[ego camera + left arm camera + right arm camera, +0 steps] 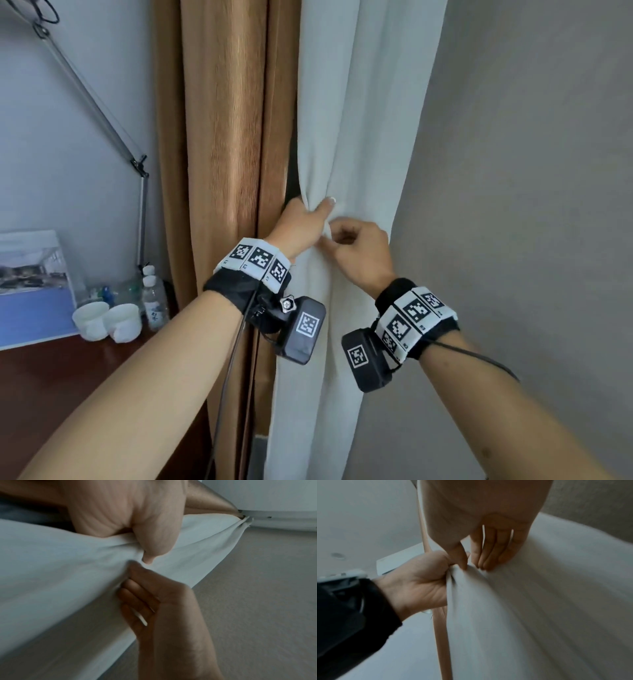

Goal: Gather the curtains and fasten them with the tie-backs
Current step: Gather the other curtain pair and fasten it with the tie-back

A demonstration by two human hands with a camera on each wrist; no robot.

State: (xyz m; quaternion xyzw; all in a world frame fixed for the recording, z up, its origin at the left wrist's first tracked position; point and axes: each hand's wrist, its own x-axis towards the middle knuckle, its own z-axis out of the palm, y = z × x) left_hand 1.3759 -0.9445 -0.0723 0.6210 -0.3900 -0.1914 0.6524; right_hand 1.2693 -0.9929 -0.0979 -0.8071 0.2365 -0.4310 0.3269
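A person's left hand point(301, 224) grips a bunched fold of the white curtain point(359, 113) hanging beside a brown curtain point(222, 120), while the right hand point(359, 253), just beside it, presses curled fingers point(489, 553) into the same gathered cloth.

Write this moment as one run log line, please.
left hand: grips white curtain | right hand: pinches fold | brown curtain: loose | tie-back: unseen

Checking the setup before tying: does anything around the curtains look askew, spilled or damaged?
Nothing stands out. The white curtain hangs whole; the left hand grips its bunched folds and the right hand pinches them. The brown curtain hangs straight. The cups and bottles stand upright.
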